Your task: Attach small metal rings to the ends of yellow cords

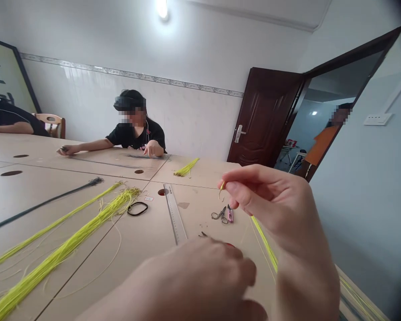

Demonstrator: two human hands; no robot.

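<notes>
My right hand (274, 200) is raised at centre right, thumb and fingertips pinching a small curved hook (221, 192) with yellow-green line at its top. Yellow-green strands (265, 240) run down behind that wrist. My left hand (200, 276) is lower and nearer, back upward and blurred, with curled fingers; what they hold, if anything, is hidden. Small dark metal tips (203, 234) and a bit of red (230, 245) show just beyond it. Small scissors (220, 215) and a pink snipper (230, 214) lie beyond the hands, near a clear ruler (175, 214).
Yellow-green line bundles (76, 240) and a dark bundle (43, 205) stretch across the table (96, 263) at left, near a black loop (137, 208). Another yellow-green bundle (187, 167) lies farther back. A person (137, 125) sits opposite; others appear at far left and in the doorway.
</notes>
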